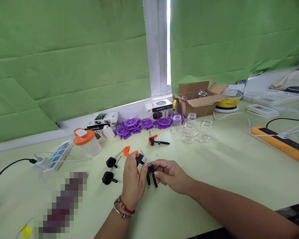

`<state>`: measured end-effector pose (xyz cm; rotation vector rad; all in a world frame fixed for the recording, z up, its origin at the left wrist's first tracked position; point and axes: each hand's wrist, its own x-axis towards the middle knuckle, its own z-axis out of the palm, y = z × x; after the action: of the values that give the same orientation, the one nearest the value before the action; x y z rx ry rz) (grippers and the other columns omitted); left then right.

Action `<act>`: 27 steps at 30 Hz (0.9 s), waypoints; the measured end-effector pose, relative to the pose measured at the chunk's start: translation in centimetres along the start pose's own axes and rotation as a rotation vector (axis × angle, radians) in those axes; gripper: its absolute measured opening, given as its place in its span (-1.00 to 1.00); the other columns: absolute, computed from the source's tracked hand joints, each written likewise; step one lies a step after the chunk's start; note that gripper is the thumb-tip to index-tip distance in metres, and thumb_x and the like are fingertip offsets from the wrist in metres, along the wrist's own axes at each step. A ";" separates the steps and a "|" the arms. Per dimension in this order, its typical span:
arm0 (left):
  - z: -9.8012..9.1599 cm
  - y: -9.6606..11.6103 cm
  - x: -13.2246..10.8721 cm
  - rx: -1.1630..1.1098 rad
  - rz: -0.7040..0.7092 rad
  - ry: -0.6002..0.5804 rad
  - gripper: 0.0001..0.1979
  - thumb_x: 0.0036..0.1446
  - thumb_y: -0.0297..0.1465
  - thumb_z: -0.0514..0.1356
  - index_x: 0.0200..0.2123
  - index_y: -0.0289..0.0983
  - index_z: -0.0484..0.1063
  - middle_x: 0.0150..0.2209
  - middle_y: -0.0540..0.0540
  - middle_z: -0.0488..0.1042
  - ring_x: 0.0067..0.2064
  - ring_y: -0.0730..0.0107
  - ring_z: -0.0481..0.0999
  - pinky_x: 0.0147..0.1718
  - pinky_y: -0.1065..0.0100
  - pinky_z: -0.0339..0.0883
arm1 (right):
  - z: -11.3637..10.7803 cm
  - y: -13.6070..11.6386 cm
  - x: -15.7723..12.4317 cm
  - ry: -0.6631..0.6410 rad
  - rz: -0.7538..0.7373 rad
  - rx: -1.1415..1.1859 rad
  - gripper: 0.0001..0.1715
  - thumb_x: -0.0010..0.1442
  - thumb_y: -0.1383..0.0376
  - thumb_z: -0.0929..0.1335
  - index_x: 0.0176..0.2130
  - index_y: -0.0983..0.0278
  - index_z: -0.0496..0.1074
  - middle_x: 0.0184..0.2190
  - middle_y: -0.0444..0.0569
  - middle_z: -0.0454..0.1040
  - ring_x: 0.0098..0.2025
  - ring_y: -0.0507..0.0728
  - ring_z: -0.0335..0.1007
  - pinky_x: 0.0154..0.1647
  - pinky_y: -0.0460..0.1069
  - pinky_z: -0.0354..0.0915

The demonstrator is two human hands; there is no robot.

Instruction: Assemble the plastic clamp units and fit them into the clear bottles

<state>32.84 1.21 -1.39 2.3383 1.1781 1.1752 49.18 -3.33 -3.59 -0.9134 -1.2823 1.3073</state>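
My left hand (133, 181) and my right hand (170, 174) meet over the pale green table (226, 166), both closed on a small black and orange clamp (146, 166). Its black legs hang down between my fingers and a metal rod sticks up from it. My left wrist wears a red and silver bracelet. Just left of my hands lie two black-knobbed metal rods (111, 162) and an orange clip (126, 151). Another small clamp (155, 141) lies behind my hands.
Purple plastic wheels (144, 124) and small boxes (104, 124) line the back. Glass jars (189, 131), a cardboard box (199, 99), a yellow bowl (228, 103), an orange-lidded cup (86, 141), a white power strip (56, 154) and an orange power strip (281, 144) surround the work area.
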 end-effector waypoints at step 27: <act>0.2 0.3 0.1 -0.024 -0.046 0.025 -0.67 0.23 -0.32 0.03 0.05 -0.26 0.14 -0.03 -0.18 0.30 0.04 0.21 0.28 0.04 0.11 0.18 | 0.1 -0.7 -0.2 -0.017 -0.043 -0.044 -0.59 0.16 0.26 0.32 0.01 0.29 0.33 -0.49 -0.16 0.29 -0.52 -0.05 0.23 -0.56 -0.11 0.12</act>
<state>33.17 1.14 -1.29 2.2737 1.2126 1.1993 49.23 -3.63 -2.95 -0.9020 -1.3413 1.2604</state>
